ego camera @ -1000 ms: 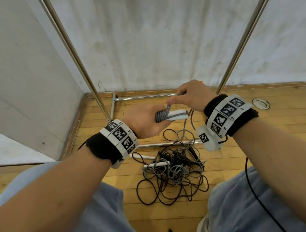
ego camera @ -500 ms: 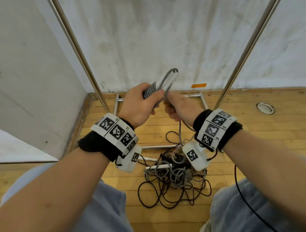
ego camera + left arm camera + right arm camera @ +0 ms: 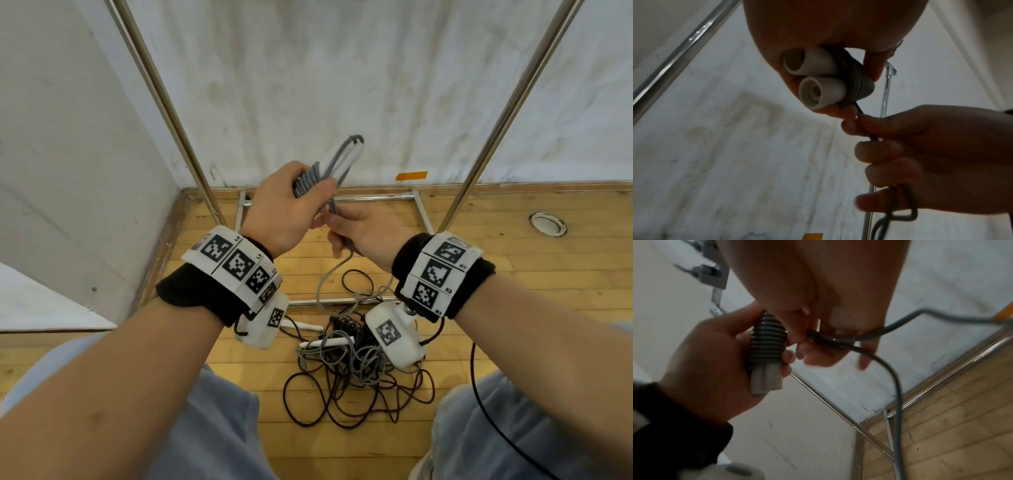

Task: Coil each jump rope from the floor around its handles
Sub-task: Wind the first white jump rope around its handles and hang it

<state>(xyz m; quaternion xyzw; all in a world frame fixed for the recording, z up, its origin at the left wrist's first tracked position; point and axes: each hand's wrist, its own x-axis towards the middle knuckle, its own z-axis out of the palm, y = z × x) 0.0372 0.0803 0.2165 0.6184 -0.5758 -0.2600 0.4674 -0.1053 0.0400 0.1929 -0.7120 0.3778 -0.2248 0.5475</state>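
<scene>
Left hand (image 3: 284,209) gripping 2 white handles (image 3: 813,76) wound with grey rope (image 3: 888,363), right hand (image 3: 370,233) pinching rope

Smooth matt pale plastic handles (image 3: 813,76), glossy grey rubbery cord (image 3: 766,340) coiled round them; shiny metal poles (image 3: 164,102), varnished wooden plank floor (image 3: 513,274).

metal frame (image 3: 376,197), orange tape (image 3: 411,175)

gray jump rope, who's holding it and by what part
Left hand grips the two white handles around the coiled gray wraps. Right hand pinches the loose gray cord just below the coil, its free length hanging toward the floor.
</scene>
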